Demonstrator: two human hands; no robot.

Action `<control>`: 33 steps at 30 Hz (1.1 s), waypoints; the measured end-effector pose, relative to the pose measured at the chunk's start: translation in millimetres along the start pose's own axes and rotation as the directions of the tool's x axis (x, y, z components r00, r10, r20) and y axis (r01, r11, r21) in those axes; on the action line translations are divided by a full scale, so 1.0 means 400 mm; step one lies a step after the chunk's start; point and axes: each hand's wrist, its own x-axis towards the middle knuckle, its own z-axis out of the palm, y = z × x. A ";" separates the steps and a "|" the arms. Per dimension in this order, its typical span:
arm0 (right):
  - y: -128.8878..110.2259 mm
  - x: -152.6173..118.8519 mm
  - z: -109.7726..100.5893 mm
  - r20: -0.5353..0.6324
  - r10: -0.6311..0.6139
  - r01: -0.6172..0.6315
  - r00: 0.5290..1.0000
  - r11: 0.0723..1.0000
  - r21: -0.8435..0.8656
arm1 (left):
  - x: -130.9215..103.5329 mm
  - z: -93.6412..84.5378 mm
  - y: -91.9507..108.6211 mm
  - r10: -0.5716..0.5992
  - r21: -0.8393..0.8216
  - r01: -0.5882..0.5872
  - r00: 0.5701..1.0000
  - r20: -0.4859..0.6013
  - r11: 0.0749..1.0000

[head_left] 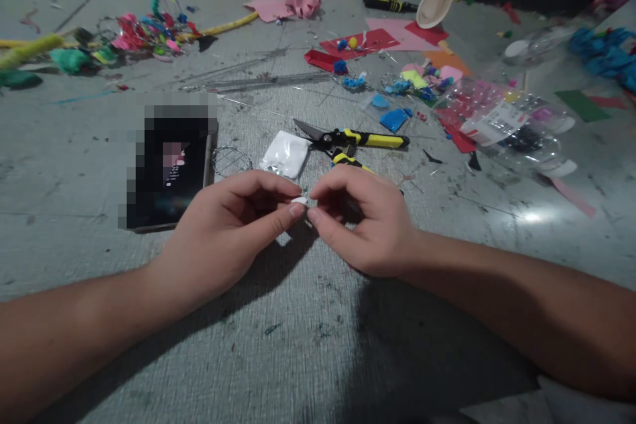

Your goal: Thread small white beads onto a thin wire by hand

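My left hand point(228, 232) pinches a small white piece point(299, 201) between thumb and fingers. Close beside it on the right, my right hand point(365, 218) has its fingers bent toward the thumb, fingertips near the white piece; whether they hold anything is too small to tell. Just beyond my hands lies a white square packet point(285, 154), with a loop of thin wire point(232, 159) to its left. Yellow and black cutters point(348, 140) rest behind my right hand, blades pointing left and apart.
A dark phone point(171, 169) lies left of the packet. Farther back are plastic bottles point(507, 122), coloured paper scraps point(368, 43), a yellow and black tool point(387, 2), a pale cup point(434, 6) and a colourful tangle point(152, 33) on the grey table point(278, 358).
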 end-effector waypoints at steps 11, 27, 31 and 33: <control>0.006 0.004 -0.001 0.013 -0.092 0.093 0.996 0.995 -0.041 | 0.001 -0.001 0.005 0.020 0.029 -0.022 0.998 0.062 0.999; 0.020 -0.005 -0.006 -0.056 0.177 -0.169 0.983 0.977 0.126 | -0.008 0.004 0.017 -0.075 0.071 0.074 0.997 0.016 0.995; 0.015 0.003 -0.003 0.000 0.115 -0.115 0.993 0.993 0.022 | -0.007 0.007 0.012 -0.036 0.027 0.037 0.999 -0.034 0.999; 0.013 0.005 -0.002 -0.011 0.088 -0.088 0.996 0.996 -0.024 | -0.005 0.006 0.011 -0.041 0.036 0.042 0.999 -0.035 0.998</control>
